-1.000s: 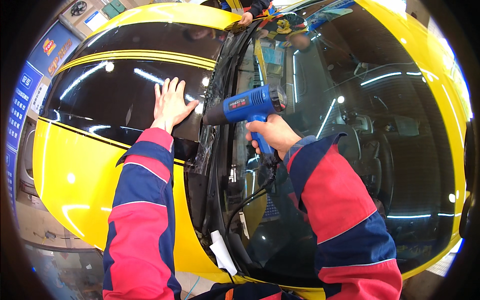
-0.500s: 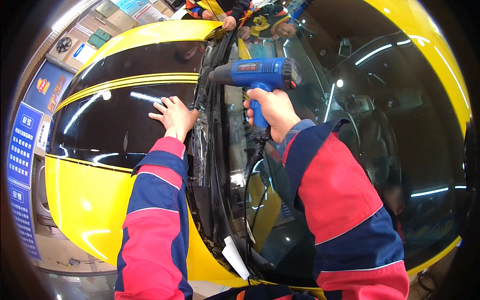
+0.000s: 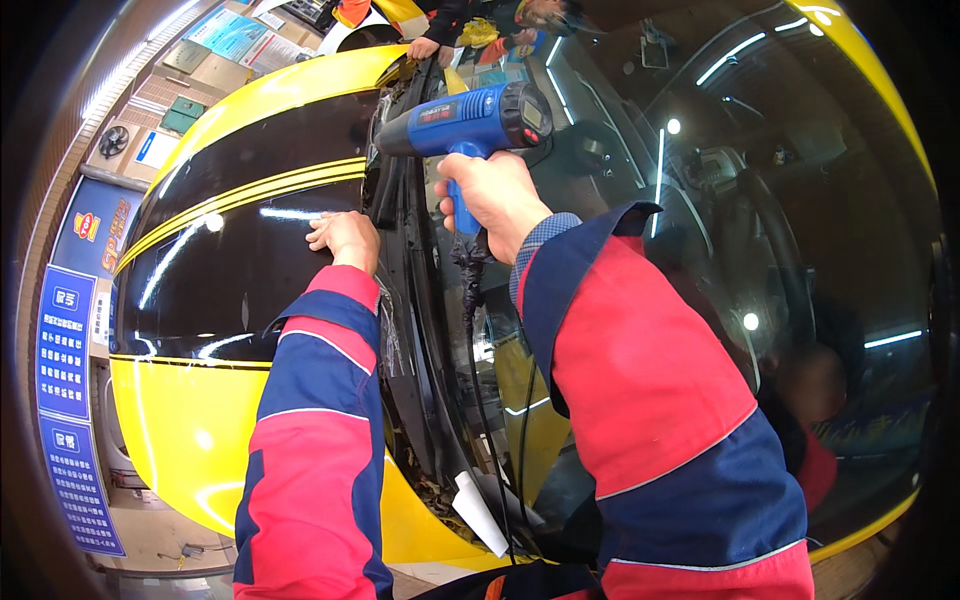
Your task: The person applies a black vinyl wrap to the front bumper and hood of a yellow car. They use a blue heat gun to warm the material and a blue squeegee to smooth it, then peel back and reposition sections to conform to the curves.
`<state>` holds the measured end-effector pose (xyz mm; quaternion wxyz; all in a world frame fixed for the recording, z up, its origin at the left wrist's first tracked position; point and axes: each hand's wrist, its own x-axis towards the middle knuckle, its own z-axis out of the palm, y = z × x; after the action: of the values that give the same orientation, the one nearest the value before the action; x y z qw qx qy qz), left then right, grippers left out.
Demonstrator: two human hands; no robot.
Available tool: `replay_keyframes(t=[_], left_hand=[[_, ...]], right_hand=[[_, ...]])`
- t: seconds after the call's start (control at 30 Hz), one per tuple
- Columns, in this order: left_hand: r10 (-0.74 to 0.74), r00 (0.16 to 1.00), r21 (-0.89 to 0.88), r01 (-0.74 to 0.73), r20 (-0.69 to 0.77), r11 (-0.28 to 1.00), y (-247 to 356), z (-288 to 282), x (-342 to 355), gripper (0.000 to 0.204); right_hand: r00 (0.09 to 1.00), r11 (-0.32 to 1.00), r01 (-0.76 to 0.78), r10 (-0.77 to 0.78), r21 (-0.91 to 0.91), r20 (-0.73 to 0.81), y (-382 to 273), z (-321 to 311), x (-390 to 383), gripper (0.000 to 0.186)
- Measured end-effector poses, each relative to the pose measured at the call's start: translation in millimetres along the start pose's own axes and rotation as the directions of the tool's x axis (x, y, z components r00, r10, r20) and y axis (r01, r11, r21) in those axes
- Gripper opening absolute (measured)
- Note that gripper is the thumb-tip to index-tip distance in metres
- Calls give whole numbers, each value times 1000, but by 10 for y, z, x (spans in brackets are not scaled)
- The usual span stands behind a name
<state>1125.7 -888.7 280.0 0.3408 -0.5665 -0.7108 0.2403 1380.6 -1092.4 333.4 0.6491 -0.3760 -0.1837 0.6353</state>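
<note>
My right hand [image 3: 497, 192] is wrapped round the handle of a blue heat gun [image 3: 462, 120] with a dark nozzle, held above the gap between hood and windshield. The nozzle points left at the rear edge of the hood. A black cord [image 3: 472, 330] hangs from its handle. My left hand [image 3: 348, 240] rests on the glossy black panel [image 3: 250, 265] of the yellow hood, near that edge, fingers bent a little and nothing seen in them. Wrinkled shiny film [image 3: 392, 310] sticks out along the edge beside my left wrist.
The dark windshield [image 3: 680, 250] fills the right side, full of reflections. At the far end, a co-worker's hands [image 3: 432, 50] touch the hood's corner. A white strip [image 3: 480, 515] lies at the near end of the gap. Blue signs [image 3: 68, 340] stand at the left.
The heat gun in my right hand has shifted left and slightly up, toward the far end of the hood edge. My left hand's fingers have drawn closer together on the panel. The view has shifted.
</note>
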Motion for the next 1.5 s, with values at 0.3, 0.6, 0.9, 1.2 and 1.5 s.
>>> replay_keyframes(t=[0.3, 0.6, 0.9, 1.2, 1.5], left_hand=[[117, 992, 203, -105, -48, 974, -13, 19, -53, 66], [13, 999, 42, -14, 38, 999, 51, 88, 57, 78], [78, 995, 219, -64, -56, 974, 34, 120, 11, 72], [155, 981, 240, -123, -120, 963, -64, 138, -21, 67], [177, 956, 278, -109, -233, 954, -89, 253, -17, 66]], right_hand=[[1000, 1000, -20, 20, -10, 8, -13, -5, 0, 23], [1000, 1000, -19, 19, -14, -3, -32, 5, -24, 25], [999, 999, -39, 39, -26, 8, 95, 5, 86, 20], [988, 988, -152, 152, 13, 40, 586, 247, 444, 19], [982, 971, -183, 188, -152, 20, 791, 361, 662, 15]])
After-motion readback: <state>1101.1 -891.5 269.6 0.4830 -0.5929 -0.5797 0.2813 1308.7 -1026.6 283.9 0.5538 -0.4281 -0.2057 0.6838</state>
